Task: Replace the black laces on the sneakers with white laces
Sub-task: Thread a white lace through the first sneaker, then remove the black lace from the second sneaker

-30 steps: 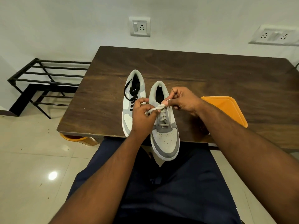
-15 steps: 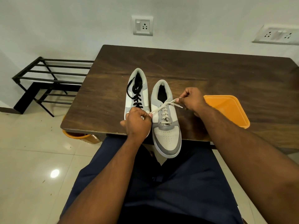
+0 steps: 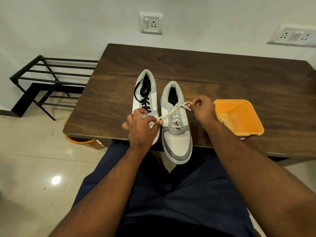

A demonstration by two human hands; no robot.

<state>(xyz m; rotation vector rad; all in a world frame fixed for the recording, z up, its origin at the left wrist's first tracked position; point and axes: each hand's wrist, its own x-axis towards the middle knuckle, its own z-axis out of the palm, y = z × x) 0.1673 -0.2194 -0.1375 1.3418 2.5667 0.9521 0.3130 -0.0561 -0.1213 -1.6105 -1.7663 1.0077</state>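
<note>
Two grey-and-white sneakers stand side by side on the dark wooden table [image 3: 222, 79], toes toward me. The left sneaker [image 3: 150, 93] carries black laces [image 3: 145, 98]. The right sneaker [image 3: 177, 127] is threaded with a white lace [image 3: 174, 115], and its toe hangs over the table's near edge. My left hand [image 3: 142, 127] pinches one end of the white lace over the left sneaker's toe. My right hand [image 3: 203, 108] pinches the other end to the right of the shoe's collar. The lace runs taut between them.
An orange plastic tub [image 3: 239, 117] sits on the table just right of my right hand. A black metal rack [image 3: 51, 79] stands on the tiled floor at the left. An orange bin [image 3: 82, 141] shows under the table's left corner. My dark trousers fill the foreground.
My hands have drawn apart: the left moved down and left, the right moved right, pulling the white lace ends out tight across the right sneaker.
</note>
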